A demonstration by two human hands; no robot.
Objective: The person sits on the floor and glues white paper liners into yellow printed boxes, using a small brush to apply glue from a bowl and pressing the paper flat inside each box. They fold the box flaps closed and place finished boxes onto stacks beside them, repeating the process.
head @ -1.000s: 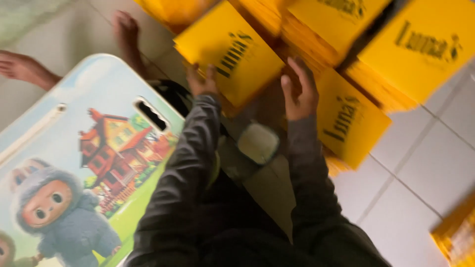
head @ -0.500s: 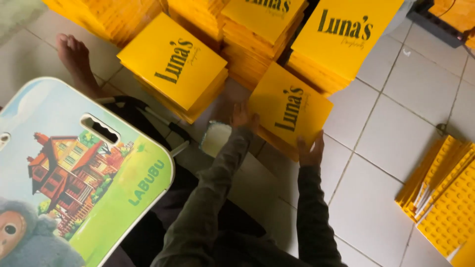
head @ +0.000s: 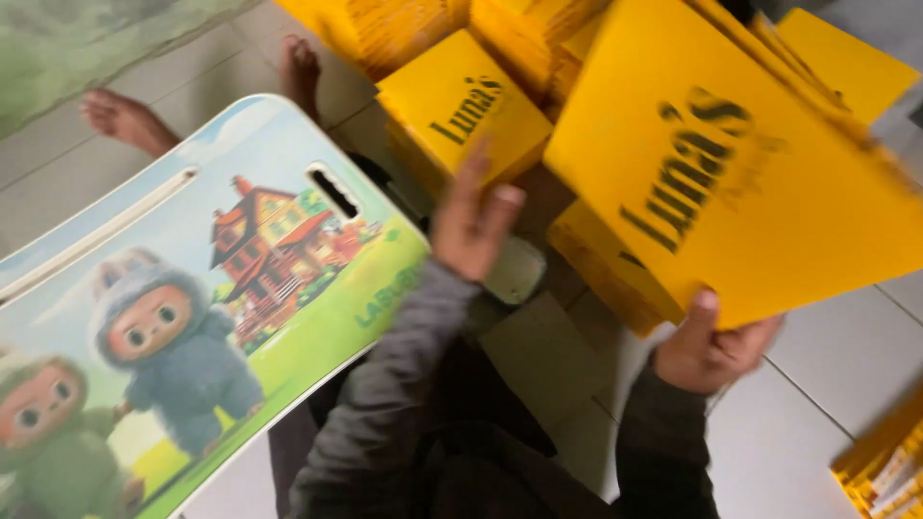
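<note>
My right hand (head: 713,346) grips the lower edge of a flat yellow card sheet with black lettering (head: 740,183), lifted up close to the camera and tilted. My left hand (head: 473,223) hovers open, fingers spread, in front of a yellow box (head: 461,111) lying on the floor. It touches nothing that I can see. Both arms wear dark grey sleeves.
A cartoon-printed lap board with a handle slot (head: 192,298) rests across my legs on the left. Stacks of yellow boxes (head: 596,259) crowd the tiled floor ahead. More yellow sheets (head: 889,461) lie at the lower right. Two bare feet (head: 125,117) show at the upper left.
My right hand has lifted a yellow sheet off the pile toward the camera. My left hand has come off the stack and opened.
</note>
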